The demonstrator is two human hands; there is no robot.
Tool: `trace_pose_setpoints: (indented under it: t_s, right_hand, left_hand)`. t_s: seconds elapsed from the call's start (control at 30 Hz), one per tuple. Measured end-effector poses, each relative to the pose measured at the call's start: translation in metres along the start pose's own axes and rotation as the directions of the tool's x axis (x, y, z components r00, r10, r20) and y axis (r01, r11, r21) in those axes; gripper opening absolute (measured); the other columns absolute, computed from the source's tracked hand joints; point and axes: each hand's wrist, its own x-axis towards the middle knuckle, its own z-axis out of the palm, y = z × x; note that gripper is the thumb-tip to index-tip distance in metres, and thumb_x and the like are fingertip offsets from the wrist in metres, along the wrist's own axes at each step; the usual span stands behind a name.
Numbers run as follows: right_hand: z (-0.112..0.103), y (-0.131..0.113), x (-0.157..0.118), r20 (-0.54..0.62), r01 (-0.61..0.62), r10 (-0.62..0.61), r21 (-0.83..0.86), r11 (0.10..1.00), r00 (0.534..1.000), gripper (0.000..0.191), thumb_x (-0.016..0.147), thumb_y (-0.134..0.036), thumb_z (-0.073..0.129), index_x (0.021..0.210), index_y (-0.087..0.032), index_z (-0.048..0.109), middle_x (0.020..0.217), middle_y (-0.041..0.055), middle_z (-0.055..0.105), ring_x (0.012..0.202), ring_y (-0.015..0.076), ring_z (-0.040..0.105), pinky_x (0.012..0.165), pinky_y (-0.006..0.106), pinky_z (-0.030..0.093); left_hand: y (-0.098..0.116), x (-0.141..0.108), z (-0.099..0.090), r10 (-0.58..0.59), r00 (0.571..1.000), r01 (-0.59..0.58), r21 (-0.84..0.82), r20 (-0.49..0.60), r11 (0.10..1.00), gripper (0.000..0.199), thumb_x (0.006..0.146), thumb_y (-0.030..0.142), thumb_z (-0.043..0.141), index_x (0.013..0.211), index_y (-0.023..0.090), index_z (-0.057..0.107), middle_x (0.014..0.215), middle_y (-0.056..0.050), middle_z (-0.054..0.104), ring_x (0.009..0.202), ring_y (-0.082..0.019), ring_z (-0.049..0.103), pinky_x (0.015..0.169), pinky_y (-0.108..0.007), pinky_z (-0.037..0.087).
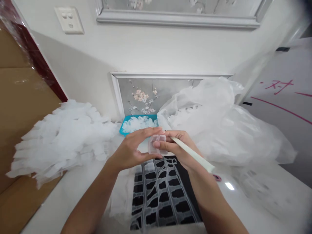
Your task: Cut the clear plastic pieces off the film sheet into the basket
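Between my two hands is a small translucent plastic piece [151,144] with folded, box-like sides. My left hand [134,146] pinches it from the left, with fingers along its top and the thumb beneath. My right hand [180,146] presses its thumb on the front of the piece. That same hand also holds a slim pale green tool [192,154], its handle slanting down to the right over the wrist; its tip is hidden by the fingers. Below the hands lies a translucent sheet [159,191] with rows of cut-out openings, resting on a black mat [187,182].
A blue tray [124,127] of small translucent pieces stands behind my hands. To the left rises a heap of similar pieces [65,130] beside cardboard [24,97]. A large plastic bag [234,130] with more pieces sits at right, near a white board [287,107] with red writing.
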Motion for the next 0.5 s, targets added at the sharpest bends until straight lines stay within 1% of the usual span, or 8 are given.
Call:
trace_pose_setpoints:
  t_s: [0.1, 0.17, 0.23, 0.3, 0.37, 0.4, 0.43, 0.5]
  right_hand:
    - [0.002, -0.001, 0.002, 0.023, -0.100, 0.098, 0.121, 0.988, 0.995, 0.019, 0.071, -0.036, 0.080, 0.071, -0.019, 0.071, 0.066, -0.0010, 0.062, 0.060, 0.0113, 0.055, 0.054, 0.024, 0.042]
    - [0.003, -0.001, 0.003, 0.044, -0.140, 0.134, 0.186, 0.972, 0.990, 0.019, 0.069, -0.033, 0.081, 0.076, -0.017, 0.073, 0.067, -0.0009, 0.065, 0.059, 0.0102, 0.055, 0.055, 0.023, 0.043]
    - [0.004, -0.002, 0.003, 0.046, -0.157, 0.150, 0.225, 0.962, 0.988, 0.025, 0.066, -0.033, 0.084, 0.082, -0.016, 0.074, 0.070, 0.0004, 0.068, 0.061, 0.0115, 0.059, 0.058, 0.024, 0.047]
    - [0.006, -0.005, 0.001, -0.004, -0.132, 0.135, 0.207, 0.970, 0.991, 0.029, 0.065, -0.032, 0.085, 0.086, -0.017, 0.075, 0.073, 0.0013, 0.071, 0.064, 0.0140, 0.064, 0.061, 0.026, 0.051]
    - [0.007, -0.008, -0.003, -0.088, -0.053, 0.061, 0.086, 0.995, 0.994, 0.026, 0.067, -0.029, 0.085, 0.088, -0.018, 0.075, 0.077, 0.0015, 0.074, 0.067, 0.0164, 0.068, 0.063, 0.028, 0.054]
    - [0.008, -0.010, -0.005, -0.132, 0.011, -0.012, -0.007, 1.000, 0.991, 0.024, 0.068, -0.027, 0.084, 0.089, -0.019, 0.075, 0.080, 0.0016, 0.075, 0.070, 0.0173, 0.069, 0.064, 0.028, 0.055]
    - [0.008, -0.012, -0.008, -0.165, 0.085, -0.104, -0.114, 0.990, 0.981, 0.022, 0.071, -0.025, 0.083, 0.091, -0.021, 0.076, 0.084, 0.0014, 0.076, 0.073, 0.0178, 0.071, 0.067, 0.028, 0.056]
    - [0.010, -0.015, -0.014, -0.179, 0.237, -0.305, -0.324, 0.916, 0.935, 0.019, 0.076, -0.023, 0.079, 0.095, -0.023, 0.075, 0.091, 0.0005, 0.077, 0.077, 0.0174, 0.072, 0.072, 0.028, 0.057]
  left_hand:
    - [-0.001, 0.000, 0.000, 0.010, 1.000, -0.010, -0.001, -0.019, 1.000, 0.071, 0.073, 0.039, 0.081, 0.136, 0.023, 0.050, 0.125, -0.009, 0.067, 0.111, -0.021, 0.066, 0.098, -0.034, 0.055]
    - [-0.003, 0.000, 0.000, 0.015, 0.999, -0.015, -0.017, -0.032, 1.000, 0.072, 0.073, 0.040, 0.081, 0.136, 0.023, 0.050, 0.123, -0.009, 0.068, 0.111, -0.022, 0.067, 0.097, -0.035, 0.055]
    - [-0.003, -0.001, 0.002, 0.010, 0.999, -0.011, -0.030, -0.036, 0.999, 0.074, 0.074, 0.037, 0.081, 0.139, 0.024, 0.047, 0.122, -0.009, 0.068, 0.111, -0.022, 0.067, 0.097, -0.035, 0.055]
    - [-0.004, -0.001, 0.004, 0.015, 0.999, -0.017, -0.044, -0.043, 0.999, 0.077, 0.077, 0.032, 0.080, 0.143, 0.025, 0.042, 0.122, -0.009, 0.068, 0.114, -0.022, 0.065, 0.099, -0.036, 0.053]
    - [-0.004, -0.001, 0.006, 0.043, 0.997, -0.047, -0.057, -0.066, 0.997, 0.079, 0.080, 0.024, 0.077, 0.147, 0.026, 0.036, 0.126, -0.009, 0.067, 0.120, -0.022, 0.061, 0.104, -0.039, 0.050]
    - [-0.004, -0.001, 0.008, 0.059, 0.995, -0.064, -0.059, -0.082, 0.996, 0.080, 0.081, 0.021, 0.076, 0.149, 0.026, 0.033, 0.128, -0.010, 0.065, 0.124, -0.023, 0.059, 0.106, -0.041, 0.048]
    - [-0.004, -0.001, 0.009, 0.077, 0.992, -0.083, -0.055, -0.104, 0.995, 0.082, 0.081, 0.017, 0.075, 0.150, 0.026, 0.031, 0.129, -0.010, 0.064, 0.127, -0.023, 0.056, 0.108, -0.042, 0.047]
    - [-0.005, -0.001, 0.011, 0.127, 0.980, -0.135, -0.041, -0.156, 0.990, 0.085, 0.081, 0.015, 0.074, 0.151, 0.027, 0.027, 0.130, -0.009, 0.064, 0.131, -0.024, 0.052, 0.110, -0.046, 0.044]
